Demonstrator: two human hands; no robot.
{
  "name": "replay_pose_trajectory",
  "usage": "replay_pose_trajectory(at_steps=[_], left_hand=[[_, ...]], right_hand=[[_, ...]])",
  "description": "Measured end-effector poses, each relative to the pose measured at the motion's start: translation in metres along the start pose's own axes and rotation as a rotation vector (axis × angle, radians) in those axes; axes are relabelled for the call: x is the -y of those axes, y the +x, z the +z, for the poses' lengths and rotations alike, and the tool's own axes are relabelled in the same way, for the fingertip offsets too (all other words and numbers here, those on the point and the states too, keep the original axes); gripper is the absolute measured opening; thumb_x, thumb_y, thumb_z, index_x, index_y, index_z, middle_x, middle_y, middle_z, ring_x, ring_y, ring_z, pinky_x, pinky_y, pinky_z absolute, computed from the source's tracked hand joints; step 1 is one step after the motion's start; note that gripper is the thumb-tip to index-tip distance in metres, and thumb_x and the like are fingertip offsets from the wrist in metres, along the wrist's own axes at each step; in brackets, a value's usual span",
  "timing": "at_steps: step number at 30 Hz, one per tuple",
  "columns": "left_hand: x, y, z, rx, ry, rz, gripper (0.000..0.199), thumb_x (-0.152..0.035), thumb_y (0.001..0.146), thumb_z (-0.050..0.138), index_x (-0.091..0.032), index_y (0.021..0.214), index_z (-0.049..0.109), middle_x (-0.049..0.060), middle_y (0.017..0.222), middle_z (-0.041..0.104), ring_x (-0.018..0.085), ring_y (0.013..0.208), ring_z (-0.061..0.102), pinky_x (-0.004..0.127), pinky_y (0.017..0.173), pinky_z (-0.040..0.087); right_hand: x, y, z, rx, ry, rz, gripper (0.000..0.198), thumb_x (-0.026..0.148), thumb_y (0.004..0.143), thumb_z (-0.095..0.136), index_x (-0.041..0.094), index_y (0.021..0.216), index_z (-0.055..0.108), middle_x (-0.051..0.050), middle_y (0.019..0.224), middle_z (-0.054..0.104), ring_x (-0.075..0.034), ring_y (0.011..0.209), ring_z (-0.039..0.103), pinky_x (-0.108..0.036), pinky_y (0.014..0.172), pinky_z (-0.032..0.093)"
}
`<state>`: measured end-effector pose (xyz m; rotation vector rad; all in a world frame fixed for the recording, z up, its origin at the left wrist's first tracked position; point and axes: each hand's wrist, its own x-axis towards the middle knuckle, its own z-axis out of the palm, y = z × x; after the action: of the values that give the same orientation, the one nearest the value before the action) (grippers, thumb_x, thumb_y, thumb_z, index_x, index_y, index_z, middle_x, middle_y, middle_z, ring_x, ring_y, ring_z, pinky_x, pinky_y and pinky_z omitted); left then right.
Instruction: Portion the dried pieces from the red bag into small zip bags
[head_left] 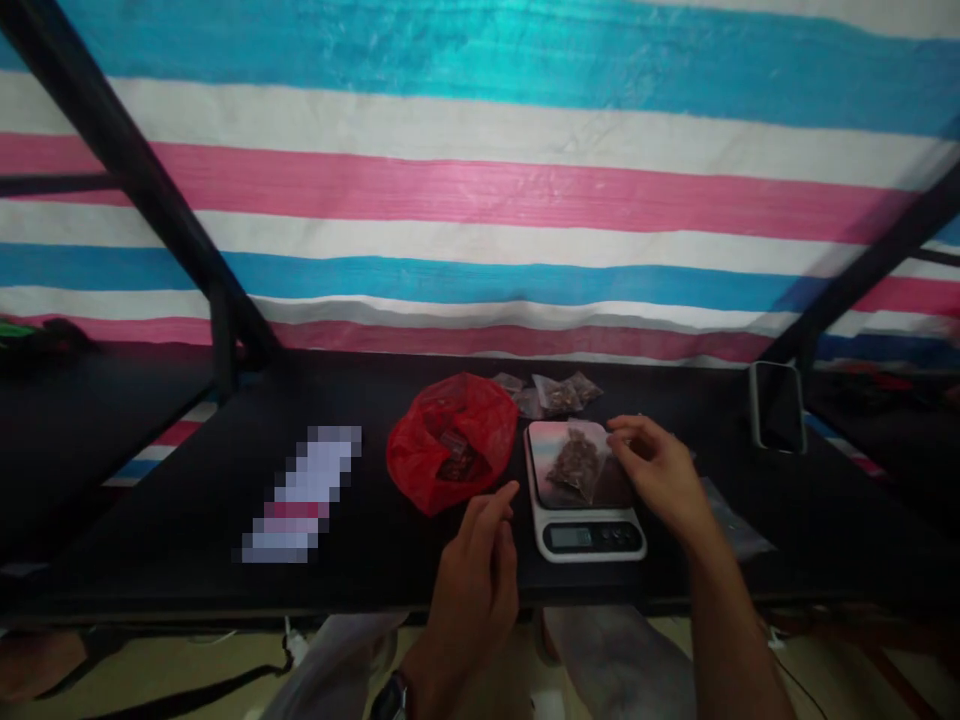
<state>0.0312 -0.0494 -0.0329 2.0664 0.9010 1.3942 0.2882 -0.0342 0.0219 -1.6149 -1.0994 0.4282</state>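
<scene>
A white kitchen scale (591, 540) with a shiny plate stands on the black table, its display facing me. On the plate lies a small clear plastic bag (576, 465) of brown bits. At the plate's right edge is my right hand (664, 470), its fingers bent and slightly apart beside the small bag. My left hand (480, 560) hovers before the table, left of the scale, fingers stretched out with nothing in them. Just beyond it sits an open red plastic bag (416, 465) with dark contents and a small clear packet inside.
Several filled clear bags (559, 395) lie behind the scale. Clear plastic bags (735, 525) are right of my wrist. A phone (777, 407) lies at the far right, a blurred-out sheet (304, 495) at the left. Black frame bars (150, 190) slant up before a striped tarp (480, 190).
</scene>
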Motion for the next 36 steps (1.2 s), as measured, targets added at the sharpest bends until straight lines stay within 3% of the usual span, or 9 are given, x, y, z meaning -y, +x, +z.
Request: replay_pose_trajectory(at_steps=[6, 11, 20, 36], left_hand=[[-0.006, -0.004, 0.004, -0.007, 0.051, 0.155, 0.042, -0.005, 0.101, 0.045, -0.022, 0.138, 0.056, 0.005, 0.104, 0.069, 0.012, 0.086, 0.070, 0.019, 0.076, 0.057], [-0.004, -0.013, 0.008, -0.001, 0.113, 0.266, 0.040, -0.002, 0.099, 0.046, -0.017, 0.133, 0.059, 0.006, 0.105, 0.070, 0.012, 0.090, 0.072, 0.018, 0.080, 0.058], [0.002, -0.032, 0.007, -0.024, 0.265, 0.257, 0.035, -0.010, 0.100, 0.051, -0.022, 0.130, 0.063, 0.007, 0.110, 0.072, 0.015, 0.096, 0.075, 0.024, 0.083, 0.062], [0.010, -0.028, -0.006, -0.005, 0.250, 0.251, 0.037, -0.006, 0.098, 0.051, -0.022, 0.128, 0.062, 0.007, 0.109, 0.072, 0.014, 0.093, 0.075, 0.022, 0.079, 0.061]], right_hand=[[-0.023, 0.005, -0.011, -0.104, -0.109, -0.039, 0.038, 0.051, 0.079, 0.067, 0.018, 0.097, 0.076, -0.005, 0.081, 0.073, -0.017, 0.061, 0.048, -0.033, 0.064, 0.042], [-0.034, 0.010, -0.021, -0.193, -0.064, -0.009, 0.038, 0.051, 0.081, 0.067, 0.018, 0.096, 0.076, -0.007, 0.085, 0.075, -0.017, 0.063, 0.053, -0.032, 0.062, 0.043], [-0.030, 0.008, -0.018, -0.101, -0.090, -0.085, 0.034, 0.049, 0.085, 0.066, 0.019, 0.093, 0.078, -0.008, 0.088, 0.079, -0.020, 0.072, 0.062, -0.035, 0.074, 0.049], [-0.025, 0.011, -0.002, -0.010, -0.067, -0.098, 0.029, 0.046, 0.085, 0.065, 0.020, 0.091, 0.077, -0.009, 0.089, 0.081, -0.024, 0.082, 0.072, -0.036, 0.079, 0.054]])
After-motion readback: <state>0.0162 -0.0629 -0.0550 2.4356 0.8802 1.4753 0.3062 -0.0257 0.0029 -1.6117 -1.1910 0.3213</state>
